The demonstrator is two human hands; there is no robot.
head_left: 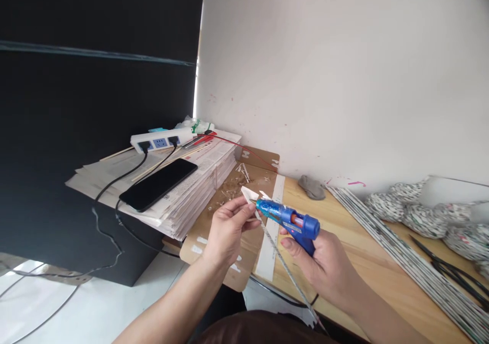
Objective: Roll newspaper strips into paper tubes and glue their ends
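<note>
My right hand (324,262) is wrapped round the handle of a blue hot glue gun (284,215), its nozzle pointing left. Between the fingers and thumb of my left hand (231,227) is a small white paper piece (249,195), with the nozzle tip right at it. A thin rolled-paper stick (284,262) slants from beside my left fingertips down toward my lap. Whether it is fixed to the white piece I cannot tell. Beneath both hands lies a brown cardboard sheet (225,186) spotted with glue and scraps.
A newspaper stack (206,196) at left carries a black phone (159,183) and a plugged-in power strip (162,141). Right on the wooden table (344,232) lie long paper sticks (405,252), scissors (443,262), woven paper bundles (424,216) and a grey lump (312,187).
</note>
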